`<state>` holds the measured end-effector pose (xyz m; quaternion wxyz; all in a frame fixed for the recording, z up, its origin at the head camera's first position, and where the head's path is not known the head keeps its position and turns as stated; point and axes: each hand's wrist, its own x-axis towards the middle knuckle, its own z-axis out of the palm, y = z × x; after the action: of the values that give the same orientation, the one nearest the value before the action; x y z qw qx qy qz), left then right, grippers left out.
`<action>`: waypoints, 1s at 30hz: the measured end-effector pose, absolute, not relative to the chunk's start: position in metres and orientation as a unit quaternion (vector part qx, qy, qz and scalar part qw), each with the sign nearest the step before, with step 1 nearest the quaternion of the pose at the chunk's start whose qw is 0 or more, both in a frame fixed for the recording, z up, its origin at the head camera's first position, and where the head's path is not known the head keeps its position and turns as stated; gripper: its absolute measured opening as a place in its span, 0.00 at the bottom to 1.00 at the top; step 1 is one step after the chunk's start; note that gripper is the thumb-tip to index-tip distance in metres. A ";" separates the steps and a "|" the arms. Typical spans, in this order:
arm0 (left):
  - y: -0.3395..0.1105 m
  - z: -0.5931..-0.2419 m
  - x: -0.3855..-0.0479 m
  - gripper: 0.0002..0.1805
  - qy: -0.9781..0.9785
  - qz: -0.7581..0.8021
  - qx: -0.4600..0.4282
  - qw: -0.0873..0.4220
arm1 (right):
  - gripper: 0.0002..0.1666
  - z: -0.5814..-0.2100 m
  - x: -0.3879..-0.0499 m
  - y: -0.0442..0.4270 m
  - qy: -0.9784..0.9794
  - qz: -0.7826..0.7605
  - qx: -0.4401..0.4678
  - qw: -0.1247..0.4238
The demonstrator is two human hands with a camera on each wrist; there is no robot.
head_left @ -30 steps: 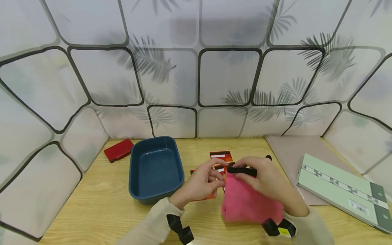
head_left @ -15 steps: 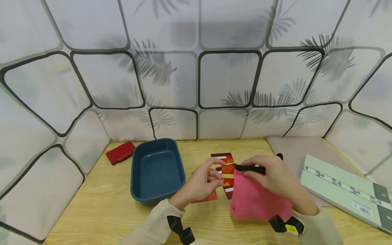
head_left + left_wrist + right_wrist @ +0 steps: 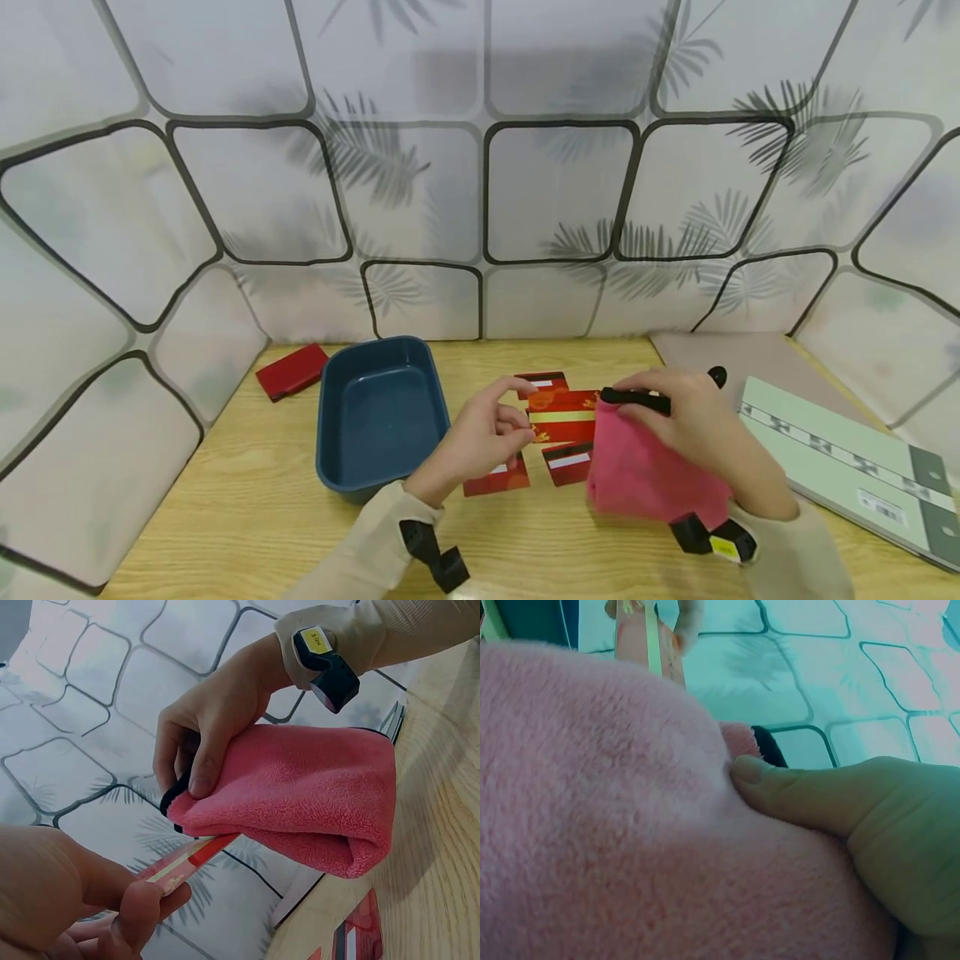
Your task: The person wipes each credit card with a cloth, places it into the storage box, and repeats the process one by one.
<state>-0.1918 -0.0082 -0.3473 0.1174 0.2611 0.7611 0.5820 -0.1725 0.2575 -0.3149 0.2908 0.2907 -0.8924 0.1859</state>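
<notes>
We look down at a wooden table (image 3: 247,517), where two hands work close together. The left hand (image 3: 480,442) pinches one end of a red card with a pale gold stripe (image 3: 562,415) between thumb and fingers, its other fingers curled. The card reaches across to a pink fluffy cloth (image 3: 652,471); its far end is hidden there, and we cannot tell whether it sits inside a fold or merely behind the cloth. The right hand (image 3: 697,408) grips the cloth's top by its black edge (image 3: 630,398), thumb on the near side; most of its fingers are out of our sight. Behind that hand pokes a rounded black tip (image 3: 717,377), too covered to identify.

Three more red cards lie on the table: one behind the held card (image 3: 551,380), one in front of it (image 3: 572,467), and one partly covered by the left hand (image 3: 501,481). A dark blue tub (image 3: 382,417) stands at left, a flat red case (image 3: 292,372) just beyond it. At right, the right arm partly hides a pale green book (image 3: 832,454).
</notes>
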 end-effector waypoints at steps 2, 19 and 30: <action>-0.009 -0.347 -0.193 0.24 0.761 0.584 0.256 0.118 | 0.18 -0.314 -0.173 0.259 -0.898 0.179 0.285 0.285; -0.011 -0.346 -0.197 0.27 0.773 0.577 0.244 0.105 | 0.19 -0.304 -0.162 0.259 -0.889 0.210 0.290 0.286; -0.010 -0.346 -0.194 0.25 0.771 0.567 0.275 0.092 | 0.22 -0.307 -0.156 0.234 -0.878 0.239 0.342 0.236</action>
<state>-0.1940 -0.0096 -0.3459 0.0924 0.2748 0.7708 0.5673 -0.1562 0.2343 -0.3073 0.2360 0.3419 -0.8777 0.2389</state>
